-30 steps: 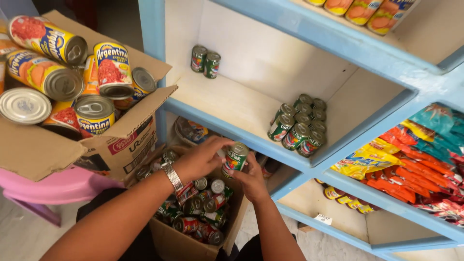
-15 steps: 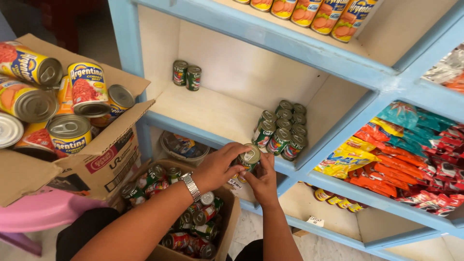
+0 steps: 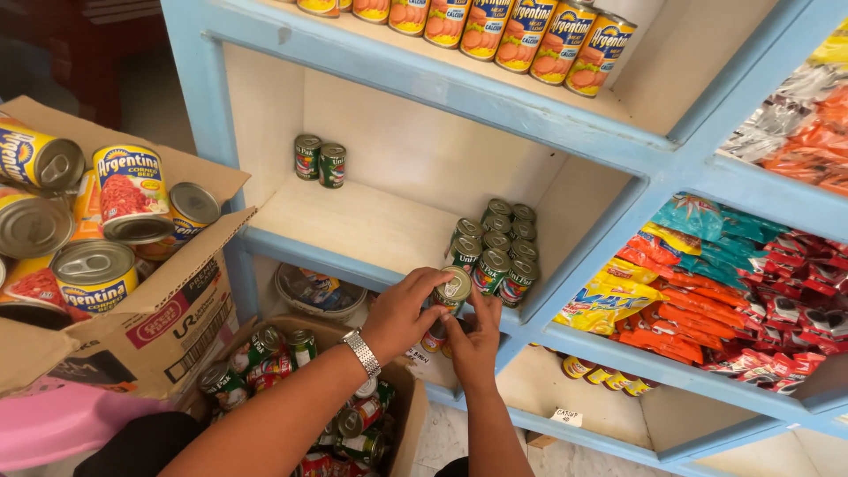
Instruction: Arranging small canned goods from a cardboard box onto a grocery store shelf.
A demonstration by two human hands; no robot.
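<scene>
My left hand (image 3: pixel 408 311), with a silver watch on its wrist, and my right hand (image 3: pixel 474 343) together hold a small green-labelled can (image 3: pixel 455 289) at the front edge of the light blue shelf (image 3: pixel 353 225). The can is tilted, its metal top facing me. It is just in front of a cluster of several like cans (image 3: pixel 496 247) stacked on the shelf's right side. Two more small cans (image 3: pixel 319 162) stand at the shelf's back left.
Below my arms an open cardboard box (image 3: pixel 291 389) holds several small cans. At the left another carton (image 3: pixel 132 300) carries large yellow-and-red cans. Colourful sachets (image 3: pixel 707 291) fill the right compartment; tall cans (image 3: pixel 495 31) line the top shelf.
Both hands have lifted the small can from over the box up towards the stacked cans on the shelf. The view has tilted upward and shifted right.
</scene>
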